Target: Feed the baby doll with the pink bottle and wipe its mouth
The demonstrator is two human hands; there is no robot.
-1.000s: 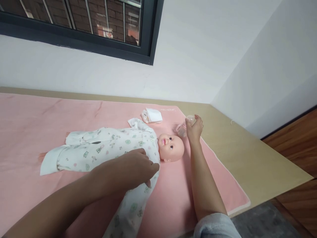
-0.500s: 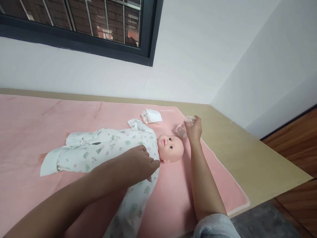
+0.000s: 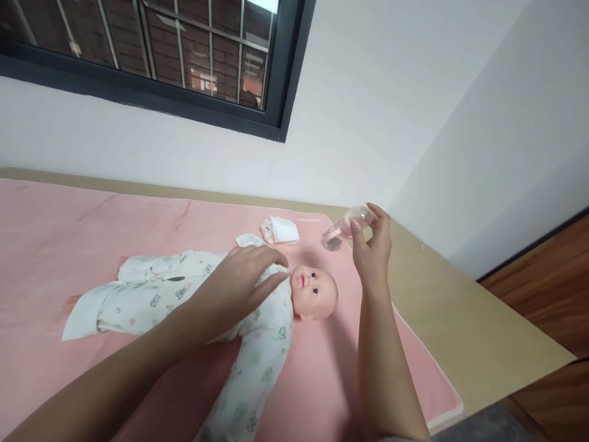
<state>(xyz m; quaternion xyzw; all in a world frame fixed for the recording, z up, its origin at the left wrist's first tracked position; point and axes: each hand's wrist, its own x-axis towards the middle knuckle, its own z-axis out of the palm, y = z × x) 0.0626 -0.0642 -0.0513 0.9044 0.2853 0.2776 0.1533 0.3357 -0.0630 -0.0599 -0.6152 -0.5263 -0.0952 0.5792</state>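
Note:
A baby doll with a bald head [image 3: 322, 294] lies on its back in a white printed outfit [image 3: 271, 301], its head toward the right. Above its chest is my left hand [image 3: 246, 276], thumb apart from the fingers and nothing held. My right hand [image 3: 375, 248] grips a clear baby bottle [image 3: 338, 233] by its rounded transparent end, fingers on one side and thumb on the other. The bottle is tilted, with its other end pointing down and left, beyond the doll's head. Part of the outfit's front is hidden behind my left hand and forearm.
A pink mat [image 3: 83, 221] covers much of the wooden surface [image 3: 442, 307]. Near the doll's far sleeve lies a small clear packet with a white cloth or tissue [image 3: 283, 230]. A white wall [image 3: 359, 123] and a dark-framed window [image 3: 276, 126] stand behind.
My right hand has raised the bottle off the mat and moved slightly right with it. My left hand has shifted a little left and up, its fingers opening out. The view has tilted slightly.

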